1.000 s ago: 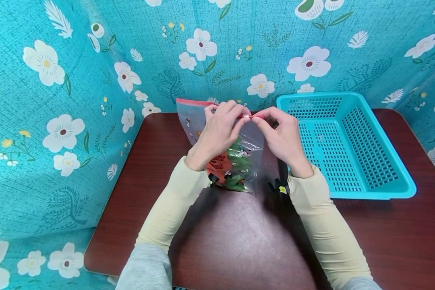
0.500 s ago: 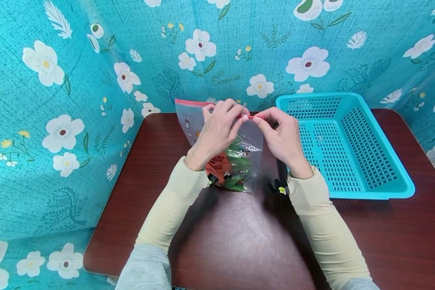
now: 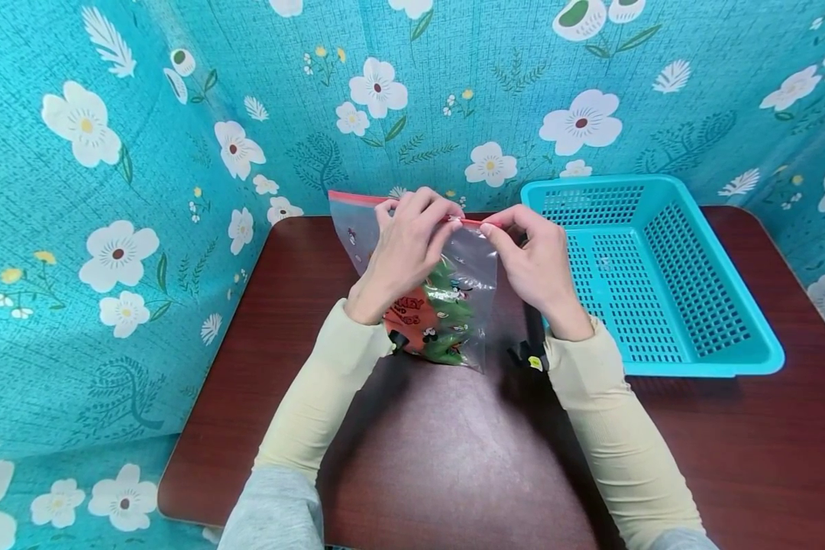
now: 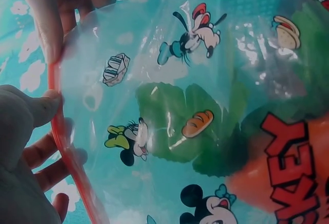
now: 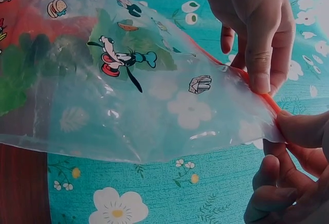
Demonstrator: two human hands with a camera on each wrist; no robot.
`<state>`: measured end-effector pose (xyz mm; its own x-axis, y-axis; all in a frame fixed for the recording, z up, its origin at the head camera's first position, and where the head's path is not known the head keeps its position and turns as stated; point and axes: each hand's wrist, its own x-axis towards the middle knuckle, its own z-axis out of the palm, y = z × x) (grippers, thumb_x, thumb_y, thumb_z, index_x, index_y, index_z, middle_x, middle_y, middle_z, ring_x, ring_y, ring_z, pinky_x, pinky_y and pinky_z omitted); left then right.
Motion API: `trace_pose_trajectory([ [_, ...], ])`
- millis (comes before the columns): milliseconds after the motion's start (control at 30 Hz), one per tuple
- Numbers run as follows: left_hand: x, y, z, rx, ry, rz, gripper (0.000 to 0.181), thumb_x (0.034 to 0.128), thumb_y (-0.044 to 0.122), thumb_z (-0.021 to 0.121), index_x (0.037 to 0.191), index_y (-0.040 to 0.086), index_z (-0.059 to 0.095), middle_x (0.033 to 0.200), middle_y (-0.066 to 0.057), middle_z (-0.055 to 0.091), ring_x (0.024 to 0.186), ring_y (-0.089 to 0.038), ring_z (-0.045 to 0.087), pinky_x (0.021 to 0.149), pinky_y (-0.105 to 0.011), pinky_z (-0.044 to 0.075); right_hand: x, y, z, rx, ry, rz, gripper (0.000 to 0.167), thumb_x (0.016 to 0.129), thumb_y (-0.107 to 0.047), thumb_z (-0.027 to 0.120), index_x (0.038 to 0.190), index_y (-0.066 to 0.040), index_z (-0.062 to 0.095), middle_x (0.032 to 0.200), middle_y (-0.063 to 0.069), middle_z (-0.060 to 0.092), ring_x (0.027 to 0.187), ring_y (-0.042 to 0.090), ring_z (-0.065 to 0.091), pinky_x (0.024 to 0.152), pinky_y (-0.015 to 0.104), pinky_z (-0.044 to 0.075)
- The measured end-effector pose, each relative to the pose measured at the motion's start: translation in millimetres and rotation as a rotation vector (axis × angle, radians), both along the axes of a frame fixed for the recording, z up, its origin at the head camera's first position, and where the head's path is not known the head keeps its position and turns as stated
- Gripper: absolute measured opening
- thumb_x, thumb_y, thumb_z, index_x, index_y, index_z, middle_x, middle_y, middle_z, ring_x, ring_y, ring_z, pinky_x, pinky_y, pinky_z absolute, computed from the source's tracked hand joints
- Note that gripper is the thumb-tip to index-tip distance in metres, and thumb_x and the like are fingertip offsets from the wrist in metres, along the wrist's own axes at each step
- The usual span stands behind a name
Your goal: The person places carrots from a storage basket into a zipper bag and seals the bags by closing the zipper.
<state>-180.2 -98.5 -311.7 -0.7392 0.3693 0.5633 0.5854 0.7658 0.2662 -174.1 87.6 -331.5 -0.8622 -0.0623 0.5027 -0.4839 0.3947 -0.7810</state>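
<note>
A clear zip bag [image 3: 477, 294] with a red zip edge stands upright on the table, printed with cartoon figures and food pictures. Something orange-red and something green and leaf-shaped show in its lower part; I cannot tell whether they are contents or print. My left hand [image 3: 412, 241] pinches the red zip [image 4: 77, 183] between thumb and fingers near the middle of the top edge. At the right corner, my right hand [image 3: 532, 248] grips the same edge, thumb [image 5: 303, 129] against the zip. A short stretch of zip runs between the hands.
To the right stands a turquoise plastic basket [image 3: 736, 305] with slotted walls, close to the right hand. The dark red-brown table [image 3: 447, 458] ends at a turquoise flowered curtain [image 3: 247, 61] behind and to the left.
My left hand has slid slightly left along the zip, so the gap between the hands is a little wider. The right hand keeps its hold at the corner.
</note>
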Motion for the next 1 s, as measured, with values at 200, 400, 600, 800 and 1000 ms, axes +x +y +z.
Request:
trace_pose_trajectory([
  [200, -1.4, -3.7, -0.5, 0.006, 0.012, 0.015, 0.018, 0.0984, 0.030, 0.054, 0.101, 0.019, 0.067, 0.103, 0.001, 0.059, 0.098, -0.018, 0.050, 0.095, -0.051, 0.026, -0.1, 0, 0.0, -0.003, -0.002, -0.001, 0.016, 0.092, -0.019, 0.065, 0.097, -0.005, 0.072, 0.078, 0.011, 0.066, 0.062, 0.020, 0.052, 0.055, 0.021, 0.038],
  [400, -2.5, -8.2, -2.4, 0.039, 0.013, 0.040, 0.020, 0.0988, 0.032, 0.053, 0.100, 0.018, 0.068, 0.104, 0.000, 0.059, 0.103, -0.020, 0.050, 0.097, -0.052, 0.024, 0.7, -1, 0.2, -0.011, -0.019, -0.004, 0.017, 0.093, -0.020, 0.064, 0.097, -0.006, 0.072, 0.079, 0.012, 0.066, 0.063, 0.022, 0.053, 0.056, 0.021, 0.038],
  [600, -4.5, -11.9, -5.2, 0.062, 0.021, 0.058, 0.019, 0.0992, 0.030, 0.052, 0.100, 0.019, 0.068, 0.104, 0.000, 0.059, 0.105, -0.021, 0.049, 0.097, -0.053, 0.022, 0.1, 0, 0.7, -0.014, -0.009, -0.006, 0.016, 0.092, -0.019, 0.065, 0.096, -0.005, 0.072, 0.077, 0.012, 0.065, 0.062, 0.017, 0.051, 0.056, 0.021, 0.038],
  [800, -4.3, -15.3, -5.5, 0.072, 0.032, 0.066, 0.020, 0.0992, 0.030, 0.052, 0.099, 0.018, 0.068, 0.103, -0.001, 0.059, 0.104, -0.022, 0.049, 0.097, -0.053, 0.022, -0.1, 2, 0.6, -0.003, 0.001, -0.019, 0.017, 0.092, -0.020, 0.065, 0.097, -0.006, 0.072, 0.079, 0.010, 0.065, 0.063, 0.013, 0.049, 0.054, 0.022, 0.036],
  [1000, -3.7, -21.5, -7.8, 0.082, 0.055, 0.078, 0.019, 0.0987, 0.028, 0.054, 0.098, 0.017, 0.069, 0.102, -0.002, 0.059, 0.102, -0.023, 0.048, 0.096, -0.055, 0.022, 0.7, 3, 0.0, 0.014, -0.006, -0.037, 0.018, 0.093, -0.022, 0.064, 0.097, -0.007, 0.072, 0.080, 0.009, 0.066, 0.065, 0.013, 0.049, 0.054, 0.024, 0.034],
])
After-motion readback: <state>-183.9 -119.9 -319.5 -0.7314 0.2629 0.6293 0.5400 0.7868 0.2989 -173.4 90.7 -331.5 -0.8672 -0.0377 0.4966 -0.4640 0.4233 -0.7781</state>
